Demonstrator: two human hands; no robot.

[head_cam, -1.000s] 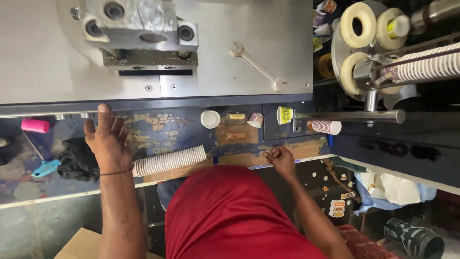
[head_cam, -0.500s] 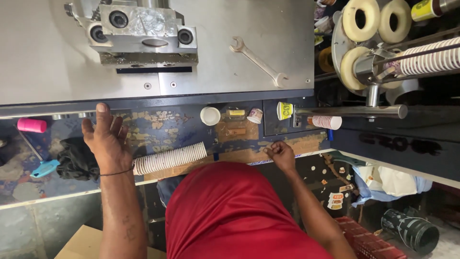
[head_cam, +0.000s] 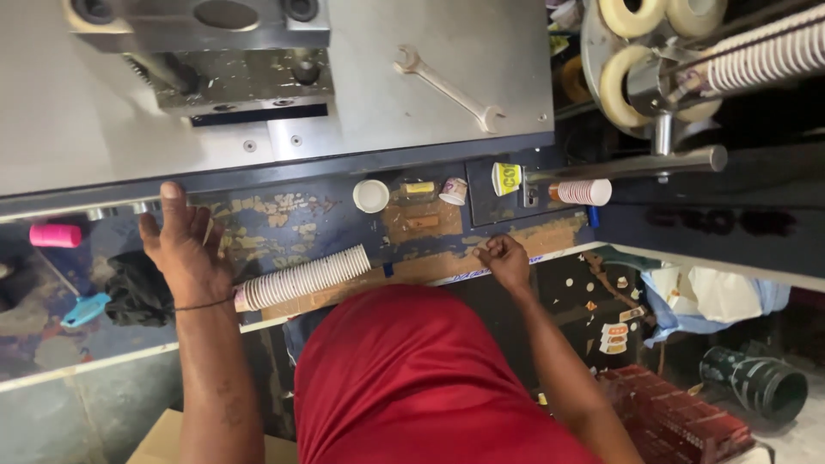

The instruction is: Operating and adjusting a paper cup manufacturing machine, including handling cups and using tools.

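The left hand (head_cam: 185, 249) lies flat and open on the worn bench (head_cam: 284, 219) — just beside a lying stack of paper cups (head_cam: 301, 279). The right hand (head_cam: 505, 260) is clenched at the bench edge — whether it holds anything, I cannot tell.

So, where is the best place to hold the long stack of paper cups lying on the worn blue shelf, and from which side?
Probably around the middle of the stack of paper cups, coming from above with fingers across its width. It lies on its side, slightly slanted, on the shelf, so an end grip could let the nested cups slide apart. The left hand rests just beside its rim end.

Cup stack (head_cam: 302, 277) between both hands
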